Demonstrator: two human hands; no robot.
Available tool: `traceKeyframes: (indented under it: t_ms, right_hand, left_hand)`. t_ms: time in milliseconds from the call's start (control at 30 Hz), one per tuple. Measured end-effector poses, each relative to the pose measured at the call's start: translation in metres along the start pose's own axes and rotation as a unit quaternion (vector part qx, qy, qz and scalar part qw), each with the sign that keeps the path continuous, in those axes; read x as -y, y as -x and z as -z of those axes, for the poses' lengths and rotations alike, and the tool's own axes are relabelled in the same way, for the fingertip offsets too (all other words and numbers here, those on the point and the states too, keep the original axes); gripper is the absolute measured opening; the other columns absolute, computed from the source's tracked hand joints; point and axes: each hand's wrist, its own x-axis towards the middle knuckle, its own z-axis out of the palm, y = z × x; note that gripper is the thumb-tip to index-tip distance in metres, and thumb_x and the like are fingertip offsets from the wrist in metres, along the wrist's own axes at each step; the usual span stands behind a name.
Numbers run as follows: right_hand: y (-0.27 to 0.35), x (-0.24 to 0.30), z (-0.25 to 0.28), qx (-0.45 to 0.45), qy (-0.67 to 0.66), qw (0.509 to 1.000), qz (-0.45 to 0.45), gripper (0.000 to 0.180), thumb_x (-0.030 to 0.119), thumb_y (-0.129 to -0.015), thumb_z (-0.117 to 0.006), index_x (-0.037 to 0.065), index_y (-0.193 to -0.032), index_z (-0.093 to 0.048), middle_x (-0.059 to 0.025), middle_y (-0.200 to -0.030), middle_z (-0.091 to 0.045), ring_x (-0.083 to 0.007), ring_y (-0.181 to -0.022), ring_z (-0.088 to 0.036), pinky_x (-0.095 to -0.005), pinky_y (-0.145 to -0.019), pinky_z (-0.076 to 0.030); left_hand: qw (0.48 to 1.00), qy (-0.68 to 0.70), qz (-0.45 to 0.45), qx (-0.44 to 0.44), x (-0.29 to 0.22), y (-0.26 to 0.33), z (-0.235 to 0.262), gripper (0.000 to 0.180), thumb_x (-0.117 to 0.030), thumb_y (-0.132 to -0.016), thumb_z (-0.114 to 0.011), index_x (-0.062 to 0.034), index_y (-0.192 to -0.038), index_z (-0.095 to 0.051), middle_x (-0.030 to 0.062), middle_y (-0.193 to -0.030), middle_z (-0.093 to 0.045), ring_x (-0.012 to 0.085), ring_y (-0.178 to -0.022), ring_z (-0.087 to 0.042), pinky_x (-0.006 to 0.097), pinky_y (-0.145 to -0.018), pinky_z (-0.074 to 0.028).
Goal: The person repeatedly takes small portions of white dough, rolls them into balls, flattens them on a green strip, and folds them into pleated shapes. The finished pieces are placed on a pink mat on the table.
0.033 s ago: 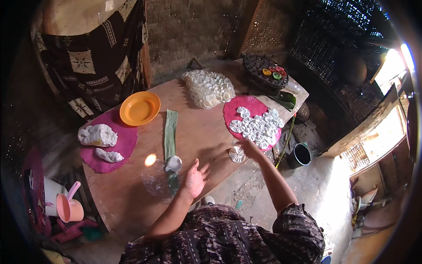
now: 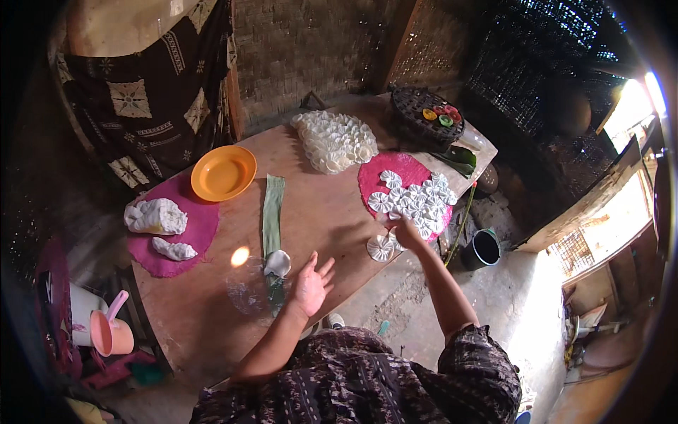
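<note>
You have no packages, labels, signs or screens before you here; nothing on the table [image 2: 325, 212] or around it carries a wrapper, tag or display.

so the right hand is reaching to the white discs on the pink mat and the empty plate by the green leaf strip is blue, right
Not quite. The empty plate is orange, not blue, as the head view shows. The rest holds: the right hand reaches to the white discs on the pink mat, and the plate sits beside the green leaf strip.

Woven walls [image 2: 311, 42], sunlit earthen floor [image 2: 522, 311]
</note>
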Motion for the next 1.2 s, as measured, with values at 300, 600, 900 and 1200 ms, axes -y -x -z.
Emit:
traceKeyframes:
  t_ms: [300,600,900,1200]
  right_hand:
    - [-0.072,-0.012,0.018,-0.021,0.336,0.933,0.126,0.069,-0.001,-0.072,-0.054,0.041,-0.126,-0.064,-0.004,-0.16,-0.021,-0.0333,-0.126,-0.042,-0.0476,-0.102,-0.036]
    - [-0.082,-0.019,0.028,-0.012,0.389,0.889,0.241,0.057,0.009,-0.077,-0.058,0.036,-0.126,-0.065,-0.007,-0.156,-0.029,-0.0312,-0.127,-0.042,-0.0453,-0.104,-0.032]
    - [-0.077,0.018,0.036,0.013,0.332,0.927,0.173,0.058,0.002,-0.07,-0.057,0.032,-0.117,-0.071,-0.0041,-0.155,-0.031,-0.034,-0.125,-0.045,-0.0499,-0.104,-0.035]
    - [-0.005,0.099,0.025,0.037,0.295,0.89,0.347,0.055,-0.001,-0.076,-0.054,0.023,-0.124,-0.067,-0.0077,-0.155,-0.029,-0.0358,-0.122,-0.043,-0.0488,-0.102,-0.037]
  left_hand:
    - [0.991,-0.064,-0.099,0.062,-0.038,-0.033,-0.039,0.065,-0.043,-0.098,-0.05,-0.0233,-0.154,-0.023,0.0087,-0.153,-0.038,0.0254,-0.141,-0.033,0.043,-0.117,-0.014]
    - [0.99,-0.064,-0.113,0.049,-0.044,-0.051,-0.038,0.059,-0.04,-0.098,-0.05,-0.02,-0.151,-0.031,0.0071,-0.148,-0.045,0.0226,-0.132,-0.045,0.038,-0.112,-0.028]
    - [0.991,-0.043,-0.113,0.049,-0.045,-0.085,-0.053,0.068,-0.038,-0.097,-0.056,-0.0267,-0.153,-0.018,0.0177,-0.149,-0.041,0.028,-0.134,-0.045,0.038,-0.113,-0.031]
    - [0.995,0.008,-0.084,0.058,-0.058,-0.105,-0.056,0.04,-0.042,-0.096,-0.058,-0.0158,-0.123,-0.045,0.0157,-0.11,-0.066,0.0264,-0.107,-0.064,0.035,-0.095,-0.047]
